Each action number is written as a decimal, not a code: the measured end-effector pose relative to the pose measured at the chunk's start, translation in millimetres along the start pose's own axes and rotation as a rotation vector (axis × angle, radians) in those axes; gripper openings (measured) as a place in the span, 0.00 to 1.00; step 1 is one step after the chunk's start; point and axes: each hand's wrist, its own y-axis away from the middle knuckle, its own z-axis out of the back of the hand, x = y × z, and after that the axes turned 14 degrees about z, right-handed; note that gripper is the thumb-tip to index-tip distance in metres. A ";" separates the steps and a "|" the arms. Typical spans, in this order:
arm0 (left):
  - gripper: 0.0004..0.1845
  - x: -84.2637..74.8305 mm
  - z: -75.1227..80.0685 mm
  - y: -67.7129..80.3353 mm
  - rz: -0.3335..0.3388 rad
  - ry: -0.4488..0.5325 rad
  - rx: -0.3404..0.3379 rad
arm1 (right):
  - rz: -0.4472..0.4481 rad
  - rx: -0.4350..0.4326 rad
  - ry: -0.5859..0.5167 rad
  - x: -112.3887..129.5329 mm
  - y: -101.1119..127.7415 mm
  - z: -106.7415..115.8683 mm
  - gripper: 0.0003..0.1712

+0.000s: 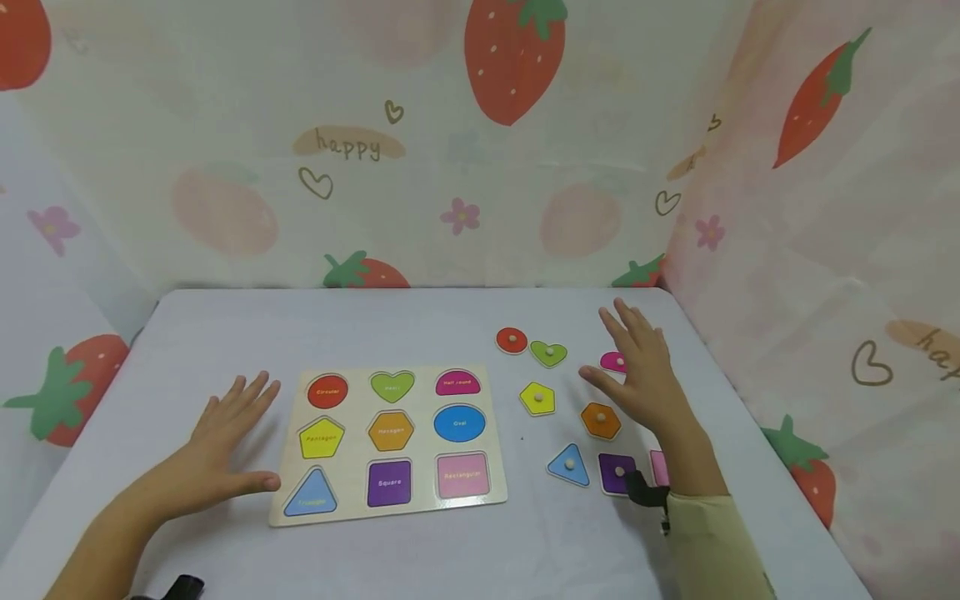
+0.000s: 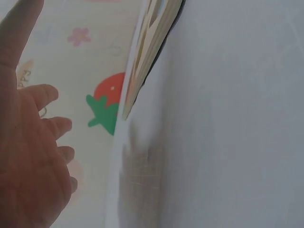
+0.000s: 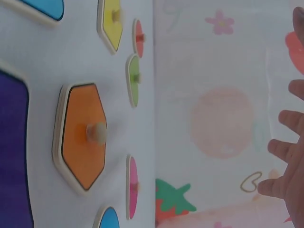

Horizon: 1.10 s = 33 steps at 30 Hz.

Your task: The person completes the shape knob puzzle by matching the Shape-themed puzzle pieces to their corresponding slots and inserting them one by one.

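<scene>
The left hand (image 1: 225, 433) lies nearest, flat on the table (image 1: 420, 321) with fingers straight and spread, holding nothing; its thumb tip rests just beside the lower left corner of the wooden shape-puzzle board (image 1: 390, 442), near the blue triangle recess (image 1: 311, 493). The right hand (image 1: 637, 371) hovers open as well, fingers straight and empty, above the loose pegged pieces scattered to the right of the board. It is closest to the pink half-round piece (image 1: 612, 362), partly hidden under its fingers, and to the orange hexagon piece (image 1: 600, 420) just below the palm. Around them lie the red circle piece (image 1: 512, 340), green heart piece (image 1: 548, 353), yellow pentagon piece (image 1: 537, 398), blue triangle piece (image 1: 568, 464) and purple square piece (image 1: 617, 472). Judging from this, the pick would go best as a pinch on a piece's small wooden peg, which the right wrist view shows standing proud of the hexagon, rather than scraping at the thin edge. Lifting straight up should avoid nudging the neighbours, which sit near one another. The left hand would do well to press the board's edge, since the board lies loose on the smooth cloth and could slide.
</scene>
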 end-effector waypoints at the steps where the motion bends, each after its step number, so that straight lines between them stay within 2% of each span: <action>1: 0.66 0.9 -0.6 -0.3 0.002 0.012 0.008 | 0.000 0.000 -0.004 1.1 -1.9 -0.9 0.55; 7: 0.65 6.3 -5.2 -0.6 0.004 0.077 0.052 | 0.036 -0.020 -0.053 8.7 -15.2 -5.8 0.52; 16: 0.63 8.2 -11.7 2.5 0.060 0.132 0.109 | 0.078 -0.033 -0.052 16.0 -38.4 -15.7 0.48; 23: 0.63 13.2 -16.3 3.5 0.058 0.164 0.142 | 0.057 0.005 -0.048 21.7 -55.3 -18.5 0.47; 33: 0.65 15.5 -21.2 6.0 0.046 0.140 0.168 | -0.001 0.087 -0.076 19.4 -81.5 -30.4 0.44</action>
